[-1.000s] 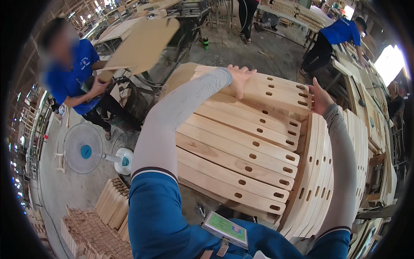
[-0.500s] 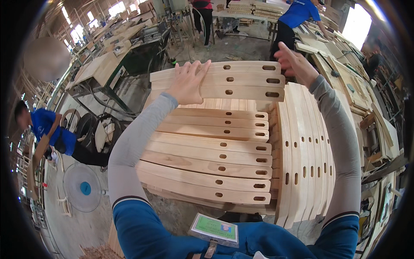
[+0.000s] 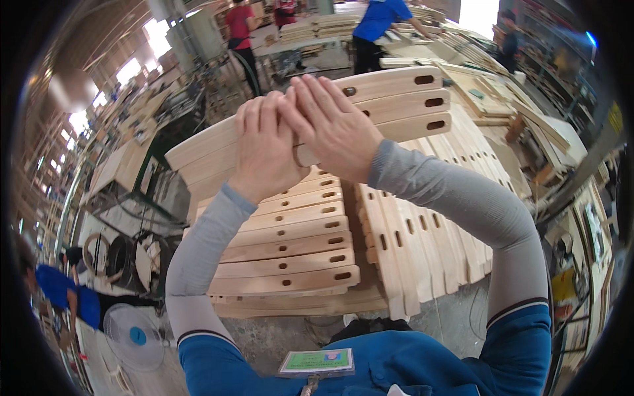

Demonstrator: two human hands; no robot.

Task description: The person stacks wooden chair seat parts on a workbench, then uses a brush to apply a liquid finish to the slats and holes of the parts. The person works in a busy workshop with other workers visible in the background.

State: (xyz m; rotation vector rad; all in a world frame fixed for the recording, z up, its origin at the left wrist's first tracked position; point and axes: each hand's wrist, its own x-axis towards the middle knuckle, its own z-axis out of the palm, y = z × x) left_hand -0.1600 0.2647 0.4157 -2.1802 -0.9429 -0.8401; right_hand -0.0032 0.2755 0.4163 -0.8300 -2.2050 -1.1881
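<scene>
Side by side, my left hand (image 3: pixel 267 148) and my right hand (image 3: pixel 333 129) are closed over the middle of several pale wooden slats (image 3: pixel 403 105). Fingers reach over the far edge of these slats, and the thumbs meet at the near side. Each slat has slots cut near its right end. Below the held slats lies a stack of similar slats (image 3: pixel 247 254), laid crosswise in rows. To its right is another stack of slotted slats (image 3: pixel 422 247), turned to run away from me. My hands hide the middle of the held slats.
A white fan (image 3: pixel 135 336) stands on the floor at the lower left, near a person in blue (image 3: pixel 56 287). Another person in blue (image 3: pixel 380 30) bends over wood at the back. Workbenches with boards (image 3: pixel 475 99) line the right side.
My right hand has come in from the slats' right end to their middle, beside my left hand, and closed on them. The held slats now slant, with their left end nearer. My view has shifted right.
</scene>
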